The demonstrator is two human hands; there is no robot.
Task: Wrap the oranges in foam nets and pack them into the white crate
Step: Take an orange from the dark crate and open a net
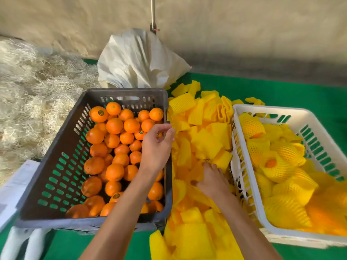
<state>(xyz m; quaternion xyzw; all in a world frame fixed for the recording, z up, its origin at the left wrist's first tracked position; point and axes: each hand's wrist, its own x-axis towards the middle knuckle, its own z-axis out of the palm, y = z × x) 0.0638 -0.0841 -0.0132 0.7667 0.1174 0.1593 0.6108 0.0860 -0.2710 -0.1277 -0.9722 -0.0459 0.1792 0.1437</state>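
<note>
Bare oranges [114, 126] fill the dark grey crate [75, 221] on the left. Loose yellow foam nets [206, 141] lie heaped between it and the white crate [266, 108] on the right, which holds several net-wrapped oranges [277, 166]. My left hand [156, 147] hovers over the grey crate's right rim, fingers loosely curled, holding nothing. My right hand [213, 178] lies palm down on the net heap beside the white crate. Its fingertips are buried under the nets, so any grip is hidden.
A white sack [139, 59] stands behind the grey crate. Pale straw [28, 91] is piled at the left, against a canvas wall. Green cloth [281, 89] covers the surface. A white object [15, 184] sits at the grey crate's near-left corner.
</note>
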